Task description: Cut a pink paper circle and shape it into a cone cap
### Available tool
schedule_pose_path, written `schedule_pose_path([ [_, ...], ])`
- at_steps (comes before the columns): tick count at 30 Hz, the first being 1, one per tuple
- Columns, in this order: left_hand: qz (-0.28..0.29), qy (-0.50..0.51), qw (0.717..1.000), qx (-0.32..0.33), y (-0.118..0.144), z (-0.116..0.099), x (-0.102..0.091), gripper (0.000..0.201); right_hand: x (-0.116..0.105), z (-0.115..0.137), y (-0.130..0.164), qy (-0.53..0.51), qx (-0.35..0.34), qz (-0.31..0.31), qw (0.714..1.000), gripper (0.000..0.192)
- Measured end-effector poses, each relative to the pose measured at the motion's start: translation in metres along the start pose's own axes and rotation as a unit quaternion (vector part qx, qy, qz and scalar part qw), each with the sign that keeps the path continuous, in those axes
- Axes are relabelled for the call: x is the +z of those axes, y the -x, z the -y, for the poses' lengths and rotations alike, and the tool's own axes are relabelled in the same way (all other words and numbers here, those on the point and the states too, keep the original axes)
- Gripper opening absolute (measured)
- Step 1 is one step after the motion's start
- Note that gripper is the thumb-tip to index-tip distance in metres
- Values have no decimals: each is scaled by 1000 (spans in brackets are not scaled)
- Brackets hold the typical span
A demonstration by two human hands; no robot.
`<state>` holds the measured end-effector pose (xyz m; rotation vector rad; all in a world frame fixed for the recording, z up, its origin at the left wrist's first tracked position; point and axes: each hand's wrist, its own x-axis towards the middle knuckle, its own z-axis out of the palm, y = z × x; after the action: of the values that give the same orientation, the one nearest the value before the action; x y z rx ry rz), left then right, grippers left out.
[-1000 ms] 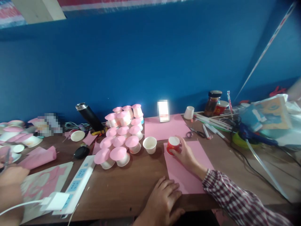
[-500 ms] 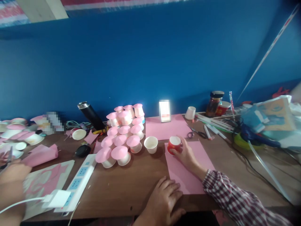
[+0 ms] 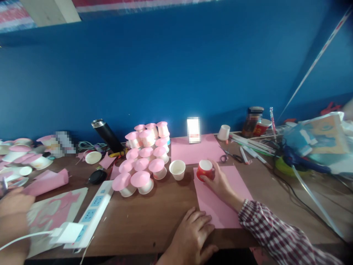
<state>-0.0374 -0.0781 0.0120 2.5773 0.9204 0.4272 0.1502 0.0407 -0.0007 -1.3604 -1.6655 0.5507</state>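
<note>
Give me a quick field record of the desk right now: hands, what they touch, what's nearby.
right hand: fingers around red cup, upside down on pink sheet
left hand: flat on the sheet's near left corner, holds nothing
white cup: upright, open, left of the red cup, apart from it
pink-topped cups: clustered further left
scissors: behind the sheet
other person's hand: far left edge

Small red paper cup [image 3: 204,169] with white bottom, upside down at far-left corner of flat pink paper sheet [image 3: 220,198]; sheet lies on brown wooden table.
</note>
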Motion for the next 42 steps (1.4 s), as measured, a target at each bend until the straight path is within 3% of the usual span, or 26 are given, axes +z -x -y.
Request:
schedule_pose_path([
  [16,-1,5,1000,4,0,0,-3,45,4,-4,-2,12,-5,-14,1000,65],
  [24,-52,9,999,13,1,6,12,47,2,1,-1,15,9,-1,1000,67],
  [29,-47,16,999,-9,-4,1,1,42,2,5,-1,24,21,-13,999,64],
  [32,-86,21,996,-24,-10,0,-7,38,1,8,-1,17,24,-2,1000,61],
  [36,-183,42,981,-49,-24,5,-11,33,1,9,-1,13,24,-4,1000,56],
  [42,-322,117,927,-151,-54,18,-9,28,2,6,-3,18,35,2,999,56],
])
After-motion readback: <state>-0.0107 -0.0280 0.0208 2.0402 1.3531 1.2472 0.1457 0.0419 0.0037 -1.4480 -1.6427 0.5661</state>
